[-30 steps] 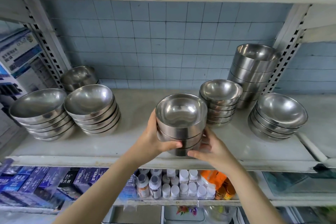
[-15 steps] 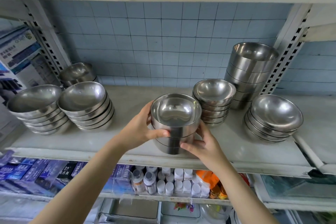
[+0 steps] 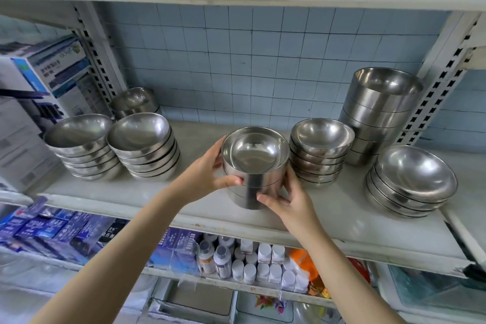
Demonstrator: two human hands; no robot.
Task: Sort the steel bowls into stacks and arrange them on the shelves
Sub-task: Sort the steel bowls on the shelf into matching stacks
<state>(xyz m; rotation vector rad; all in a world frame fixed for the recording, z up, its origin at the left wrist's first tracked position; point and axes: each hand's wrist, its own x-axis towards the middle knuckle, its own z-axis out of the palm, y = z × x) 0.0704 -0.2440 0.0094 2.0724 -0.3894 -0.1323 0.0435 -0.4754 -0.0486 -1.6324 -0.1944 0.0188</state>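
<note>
Vertically, mouth up: bowl stack point(image 3: 252, 166), maybe three deep, in grip of left hand point(image 3: 207, 176), right hand point(image 3: 289, 200).

The bowl stack point(image 3: 265, 184) between the fingers point(image 3: 231, 181) is silver-grey steel with a dark reflected stripe down its side. Beyond the fingers the wall tiles point(image 3: 236, 60) form a pale blue square grid; below them are deep blue boxes point(image 3: 52, 229) with white lettering, white-capped bottles point(image 3: 263, 251) and an orange packet point(image 3: 299, 258).

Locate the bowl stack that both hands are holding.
Head view: the held stack is at the middle of the white shelf near its front edge, between the left hand and right hand, just left of the shallow-bowl stack.
</note>
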